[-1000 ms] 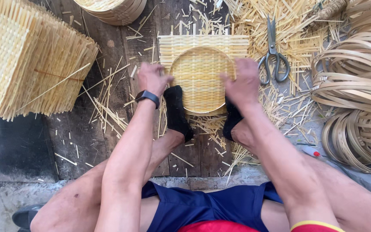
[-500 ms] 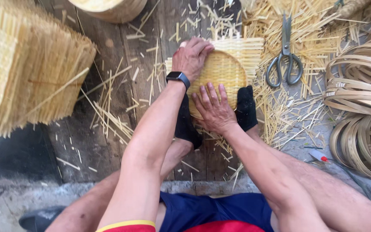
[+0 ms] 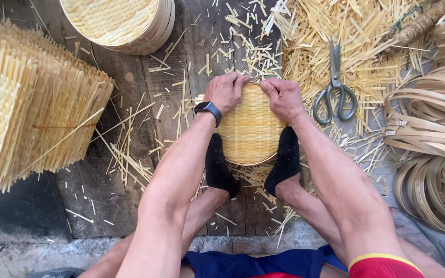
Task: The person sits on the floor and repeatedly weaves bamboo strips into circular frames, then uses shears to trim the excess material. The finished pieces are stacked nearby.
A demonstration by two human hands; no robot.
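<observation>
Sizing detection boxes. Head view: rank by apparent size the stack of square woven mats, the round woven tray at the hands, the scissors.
1. stack of square woven mats, cut off by the frame's left edge
2. round woven tray, partly hidden by both hands
3. scissors

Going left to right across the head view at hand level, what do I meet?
Stack of square woven bamboo mats → left hand → round woven bamboo tray → right hand → grey metal scissors → coiled bamboo strip hoops.
</observation>
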